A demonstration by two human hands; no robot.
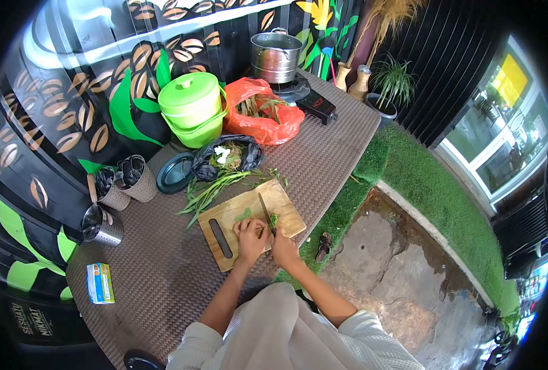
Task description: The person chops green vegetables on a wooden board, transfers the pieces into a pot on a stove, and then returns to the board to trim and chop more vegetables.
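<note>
A wooden cutting board (224, 214) with a slot handle lies on the woven brown table (163, 250). My right hand (283, 248) is closed round the handle of a knife (265, 209), whose blade points away from me over the board. Beside it my left hand (250, 239) rests on the board with bent fingers, left of the blade; what its fingers press is too small to tell. Small chopped green pieces (274, 219) lie right of the blade, and a green leaf piece (243, 214) is above my left hand. Long green stalks (215, 190) lie behind the board.
Behind the board are a black bag (205, 168), a dark plate (176, 173), a red bag (283, 131), a lime-green bucket (190, 108) and a metal pot (276, 58) on a stove (316, 106). Cutlery holders (139, 185) and a small packet (100, 283) stand left.
</note>
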